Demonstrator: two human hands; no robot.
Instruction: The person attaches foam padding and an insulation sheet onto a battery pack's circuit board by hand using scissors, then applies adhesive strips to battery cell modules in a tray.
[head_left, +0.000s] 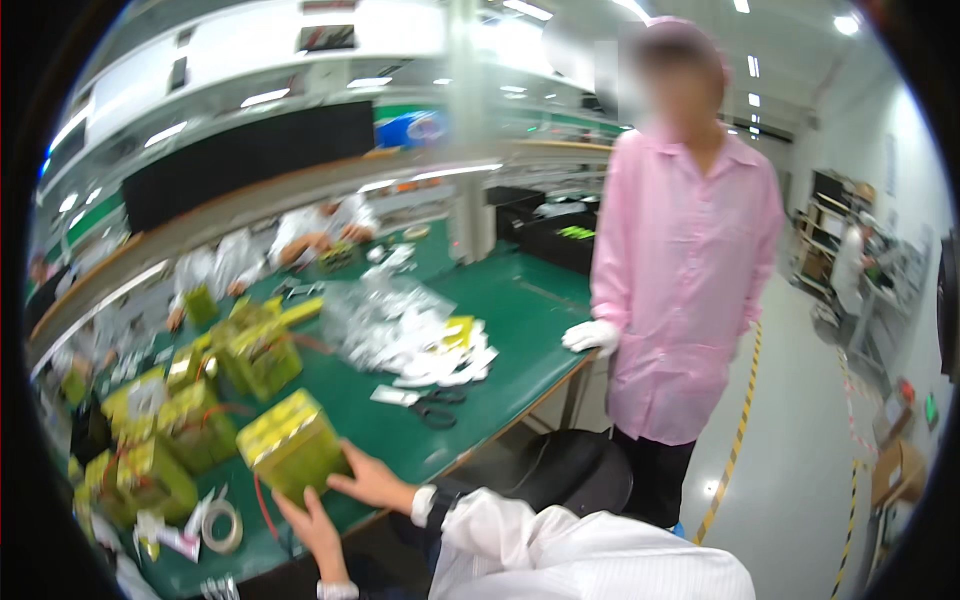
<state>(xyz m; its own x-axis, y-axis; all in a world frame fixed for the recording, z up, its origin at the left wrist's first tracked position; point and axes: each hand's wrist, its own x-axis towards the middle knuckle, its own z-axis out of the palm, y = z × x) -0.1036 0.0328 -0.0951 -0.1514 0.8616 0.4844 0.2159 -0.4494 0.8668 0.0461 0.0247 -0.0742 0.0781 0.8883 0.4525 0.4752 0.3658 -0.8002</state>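
Observation:
Between my two hands is a box-shaped battery pack (292, 446) wrapped in shiny yellow-green film, tilted above the near edge of the green table. My right hand (374, 482) presses against its right side with closed fingers. Below it, my left hand (314, 530) grips the bottom edge, its fingertips partly hidden by the pack. A red wire (266, 510) hangs down at the pack's left. Several similar packs (195, 425) stand close by to the left. A roll of tape (221, 526) lies near my left hand.
Black-handled scissors (436, 410) lie on the green table (520, 330) beside a pile of white pieces (450, 365) and a clear bag. A person in a pink coat (690, 270) stands at the right, a gloved hand on the table. Other people work across it. A black stool (575, 470) stands near.

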